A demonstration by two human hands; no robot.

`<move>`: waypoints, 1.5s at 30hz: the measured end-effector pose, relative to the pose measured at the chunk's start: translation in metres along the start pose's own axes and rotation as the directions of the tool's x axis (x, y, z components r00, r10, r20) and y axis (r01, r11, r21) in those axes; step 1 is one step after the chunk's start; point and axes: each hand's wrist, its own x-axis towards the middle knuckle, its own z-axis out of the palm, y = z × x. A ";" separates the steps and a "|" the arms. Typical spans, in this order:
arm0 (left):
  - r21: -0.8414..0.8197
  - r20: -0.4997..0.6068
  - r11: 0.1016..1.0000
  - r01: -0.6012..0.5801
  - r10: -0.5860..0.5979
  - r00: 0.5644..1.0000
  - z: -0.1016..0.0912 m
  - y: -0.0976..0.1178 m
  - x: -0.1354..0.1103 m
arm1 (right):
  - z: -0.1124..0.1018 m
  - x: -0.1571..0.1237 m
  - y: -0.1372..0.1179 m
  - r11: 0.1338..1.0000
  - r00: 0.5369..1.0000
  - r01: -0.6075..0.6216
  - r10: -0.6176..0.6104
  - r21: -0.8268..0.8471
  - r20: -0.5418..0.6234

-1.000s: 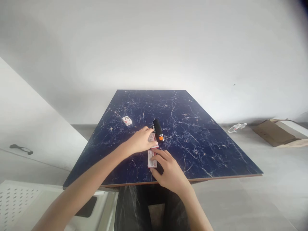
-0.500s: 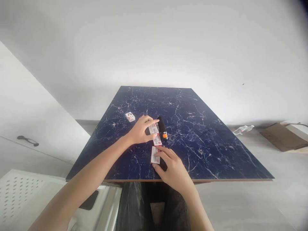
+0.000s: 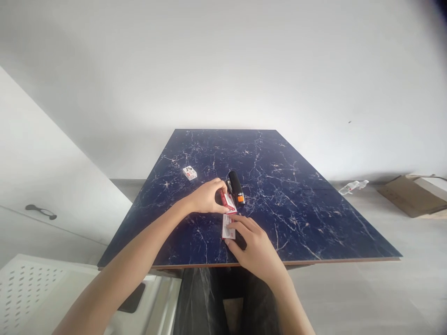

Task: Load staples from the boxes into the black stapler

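Observation:
My left hand is closed on the far end of a red and white box, which it tips up on the dark blue marbled table. My right hand lies over the near part of the box, with its fingers curled on it and pressing it to the table. A black stapler with an orange end lies just beyond the box, close to my left fingertips. A small white box sits farther off to the left.
A white wall rises behind the table. On the floor at the right lie a plastic bottle and a flattened cardboard box. A white perforated surface and a dark flat object are at the lower left.
My left hand has closed on the far part of the box and tipped it up, so its red side shows. My right hand stays on the near part.

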 end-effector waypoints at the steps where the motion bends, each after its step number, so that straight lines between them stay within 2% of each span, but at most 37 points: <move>1: 0.017 0.026 1.000 0.012 -0.013 1.000 0.000 0.000 -0.001 | 0.000 0.000 0.000 1.000 1.000 0.002 -0.002 0.005 0.003; 5: 0.072 0.079 0.997 0.000 -0.005 0.997 0.001 0.001 -0.004 | 0.000 0.000 0.001 1.000 1.000 0.003 -0.003 0.028 0.002; 8: 0.047 0.102 0.999 0.001 -0.005 0.995 0.002 0.003 -0.004 | -0.001 0.000 -0.001 1.000 1.000 -0.001 0.001 0.026 0.007; 14: -0.018 0.072 1.000 -0.012 0.013 0.997 0.004 0.009 -0.006 | -0.002 0.000 -0.003 1.000 1.000 -0.004 0.004 -0.020 -0.013; 20: 0.010 0.082 0.997 0.074 -0.075 0.994 0.002 0.013 -0.006 | -0.002 -0.001 0.000 1.000 1.000 -0.016 0.016 0.012 0.019; 26: 0.019 0.061 0.999 0.028 -0.029 0.998 0.003 0.013 -0.004 | -0.009 -0.003 -0.003 0.998 0.998 0.026 -0.030 0.065 0.063; 36: 0.023 0.087 1.000 0.007 -0.009 0.996 0.007 0.009 -0.006 | -0.013 -0.006 -0.003 0.990 0.995 0.013 -0.026 0.137 0.094; 45: 0.074 -0.030 0.997 0.030 -0.028 0.999 0.013 -0.001 -0.001 | -0.011 -0.005 -0.004 0.995 0.996 -0.002 -0.007 0.102 0.088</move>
